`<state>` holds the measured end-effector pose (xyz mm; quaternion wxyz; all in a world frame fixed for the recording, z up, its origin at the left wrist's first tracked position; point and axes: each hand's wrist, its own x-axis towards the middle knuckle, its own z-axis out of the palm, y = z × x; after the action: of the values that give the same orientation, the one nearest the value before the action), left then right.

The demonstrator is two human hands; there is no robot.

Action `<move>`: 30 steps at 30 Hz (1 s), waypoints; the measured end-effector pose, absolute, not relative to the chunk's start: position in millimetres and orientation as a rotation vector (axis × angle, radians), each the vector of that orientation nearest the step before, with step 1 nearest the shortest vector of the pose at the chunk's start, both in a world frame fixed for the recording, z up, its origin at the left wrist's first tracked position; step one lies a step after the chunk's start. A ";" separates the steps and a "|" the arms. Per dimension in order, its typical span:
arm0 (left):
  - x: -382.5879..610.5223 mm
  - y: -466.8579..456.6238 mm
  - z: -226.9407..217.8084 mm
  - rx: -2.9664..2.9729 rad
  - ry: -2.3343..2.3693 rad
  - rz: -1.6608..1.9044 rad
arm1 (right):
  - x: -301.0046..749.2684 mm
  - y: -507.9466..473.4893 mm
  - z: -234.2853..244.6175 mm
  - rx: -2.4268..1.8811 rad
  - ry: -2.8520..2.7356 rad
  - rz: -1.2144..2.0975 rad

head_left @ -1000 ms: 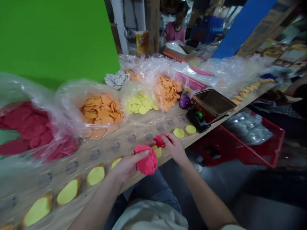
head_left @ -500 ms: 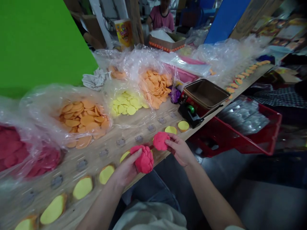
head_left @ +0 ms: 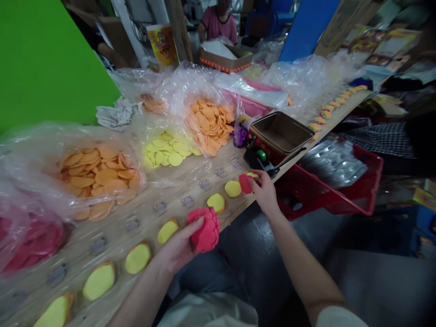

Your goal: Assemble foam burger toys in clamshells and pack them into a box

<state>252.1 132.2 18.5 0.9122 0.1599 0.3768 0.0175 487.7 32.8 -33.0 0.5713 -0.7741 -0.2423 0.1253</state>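
Observation:
A stack of red scalloped foam pieces [head_left: 205, 230] rests in my left hand [head_left: 182, 247], with the thumb pressed on top. My right hand [head_left: 265, 190] pinches a single red foam piece [head_left: 245, 183] over the far end of the row, partly covering a yellow disc there. Yellow discs on orange ones [head_left: 138, 257] lie in a line along the table's near edge. The closest to my hands are one yellow disc [head_left: 233, 188] left of the right hand and another yellow disc [head_left: 216, 202] above the stack.
Plastic bags hold orange discs [head_left: 102, 170], yellow discs [head_left: 166, 150] and red pieces [head_left: 34, 240]. A black tape dispenser [head_left: 254, 156] stands by a brown tin [head_left: 279, 134]. Below the table edge is a red crate [head_left: 366, 181] of clear packaging. A person [head_left: 220, 25] sits behind.
My right hand has moved away from the left, taking one red piece to the far end of the row. My left hand still holds the stack. The view has shifted right.

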 end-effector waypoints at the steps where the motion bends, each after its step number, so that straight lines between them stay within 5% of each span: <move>1: 252.1 130.6 17.2 0.334 0.775 0.030 | 501.7 33.0 -35.7 -1.869 -0.579 0.225; 14: 249.9 132.8 20.2 0.322 0.775 0.062 | 517.0 29.8 -42.7 -2.621 -1.167 -0.601; 24: 241.0 141.3 25.4 0.282 0.690 0.365 | 496.2 -2.2 -53.4 -2.515 -1.357 -0.546; 30: 240.6 135.7 31.8 0.329 0.617 0.333 | 431.9 20.0 -6.6 -2.128 -1.335 -0.233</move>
<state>240.6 135.7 31.8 0.9259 0.1604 0.3010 0.1625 431.9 20.0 -6.6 0.3045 -0.8035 -0.5039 -0.0880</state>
